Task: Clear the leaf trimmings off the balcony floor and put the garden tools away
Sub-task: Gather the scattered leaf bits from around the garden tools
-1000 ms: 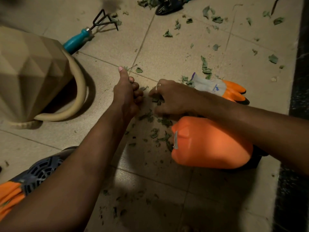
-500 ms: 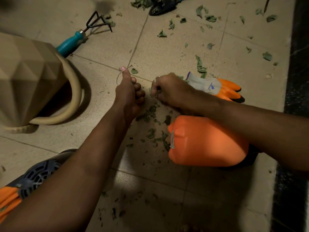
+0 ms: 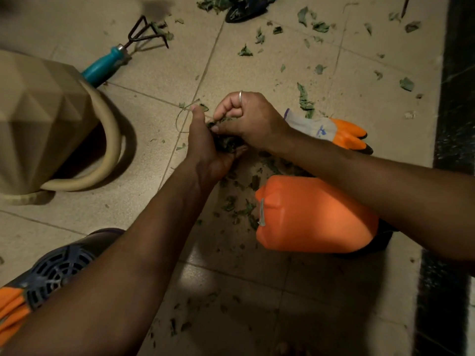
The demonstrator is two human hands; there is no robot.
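Note:
Green leaf trimmings (image 3: 304, 97) lie scattered over the beige tiled floor (image 3: 159, 73). My left hand (image 3: 205, 145) is cupped palm up above the floor and holds a dark clump of leaves (image 3: 227, 142). My right hand (image 3: 246, 119), with a ring on one finger, pinches leaf bits over that clump. A thin curled stem (image 3: 180, 119) sticks out past my left thumb. A hand rake with a teal handle (image 3: 108, 64) lies at the upper left. A dark trowel (image 3: 246, 7) lies at the top edge.
A faceted beige pot (image 3: 38, 119) stands at the left with a beige hose (image 3: 110, 147) looped round it. An orange plastic container (image 3: 313, 217) lies under my right forearm. A grey and orange glove (image 3: 331, 129) lies behind it. A dark stone border (image 3: 455, 98) runs along the right.
My left hand turned from a fist with thumb up into a cupped palm holding leaves. My right hand rose off the floor and came over it.

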